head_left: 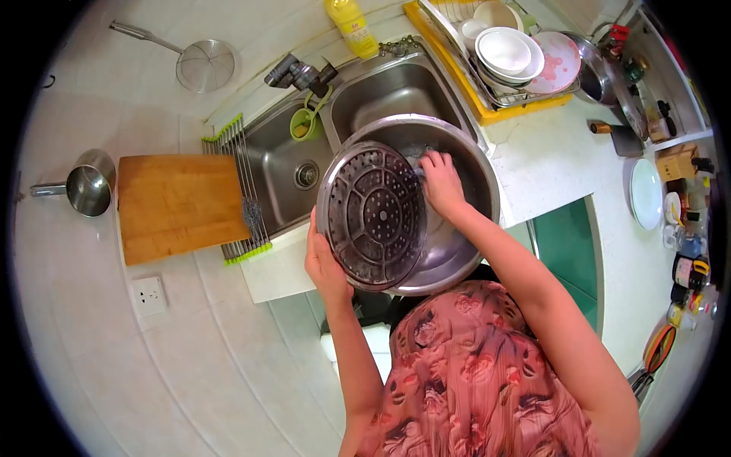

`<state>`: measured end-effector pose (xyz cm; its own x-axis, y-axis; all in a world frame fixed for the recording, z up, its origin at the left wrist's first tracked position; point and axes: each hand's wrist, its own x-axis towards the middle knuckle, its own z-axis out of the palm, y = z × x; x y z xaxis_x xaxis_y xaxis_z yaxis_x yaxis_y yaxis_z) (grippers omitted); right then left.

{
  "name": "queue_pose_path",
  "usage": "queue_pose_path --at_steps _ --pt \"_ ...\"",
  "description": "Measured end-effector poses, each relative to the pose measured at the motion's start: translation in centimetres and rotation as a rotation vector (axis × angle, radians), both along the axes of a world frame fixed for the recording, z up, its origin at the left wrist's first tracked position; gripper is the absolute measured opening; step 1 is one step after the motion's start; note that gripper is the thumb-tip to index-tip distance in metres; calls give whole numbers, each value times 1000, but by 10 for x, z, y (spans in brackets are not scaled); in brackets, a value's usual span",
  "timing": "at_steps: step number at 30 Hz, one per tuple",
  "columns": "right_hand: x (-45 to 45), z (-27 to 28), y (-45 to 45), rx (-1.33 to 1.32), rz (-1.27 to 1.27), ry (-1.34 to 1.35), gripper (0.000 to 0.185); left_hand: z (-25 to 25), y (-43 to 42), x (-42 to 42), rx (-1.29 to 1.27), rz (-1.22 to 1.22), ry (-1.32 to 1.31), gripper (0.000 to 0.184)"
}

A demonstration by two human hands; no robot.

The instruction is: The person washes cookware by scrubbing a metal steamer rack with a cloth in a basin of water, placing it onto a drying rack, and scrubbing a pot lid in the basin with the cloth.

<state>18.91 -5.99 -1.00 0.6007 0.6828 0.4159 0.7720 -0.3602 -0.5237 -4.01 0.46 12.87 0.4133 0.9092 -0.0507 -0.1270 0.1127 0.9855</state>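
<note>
Floral top point(468, 358), left hand point(327, 263) holding round perforated steamer point(381, 215), right hand point(442, 183) curled, grip unclear

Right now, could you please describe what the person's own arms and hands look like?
The left hand and right hand are ungloved, with no watch or bracelet visible. The left arm and right arm are bare, with no sleeves showing. The top is coral-pink, crinkled and floral-printed, with darker patches.

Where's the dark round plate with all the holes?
In the head view, the holed plate is tilted at the left side of the big metal basin, between the left hand and right hand.
</note>
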Motion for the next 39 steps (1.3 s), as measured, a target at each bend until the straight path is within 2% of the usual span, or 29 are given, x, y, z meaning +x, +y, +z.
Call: queue_pose_path --at_steps 3,6,8,12,14,16,19,22,25,28,31,34,35,38,39 --pt "-4 -35 -11 -48 40 481 20 0 4 4 -47 -1 -56 52" --pt "-7 11 3 117 -78 689 27 3 7 3 -43 10 -27 53" --pt "-16 17 22 220 -62 809 29 -1 9 4 -43 11 -15 56" --pt "-58 46 25 321 131 702 25 -6 13 6 -75 -3 -34 53" --pt "-77 59 6 296 252 751 22 -10 18 5 -90 8 -54 50" --pt "-80 46 -14 217 333 661 21 -12 21 4 -123 9 -98 50" --pt "-53 33 -16 87 221 406 21 -15 22 -4 -207 25 -134 51" --pt "-43 35 17 192 53 618 20 -21 21 -7 -247 8 -196 52" --pt "-64 55 43 387 101 651 21 -25 18 -4 -273 8 -262 52" --pt "-103 78 32 414 350 617 23 -30 25 -1 -270 32 -255 53" --pt "-117 78 -7 312 607 588 24 -31 33 -2 -250 33 -203 52" --pt "-103 67 -24 180 651 598 27 -29 34 -4 -268 24 -200 48" --pt "-99 64 -18 253 577 587 26 -29 34 -5 -288 23 -206 47" --pt "-104 101 8 364 440 796 24 -33 32 -4 -353 13 -292 47" --pt "-113 99 14 411 471 666 25 -35 32 -6 -373 11 -327 47"
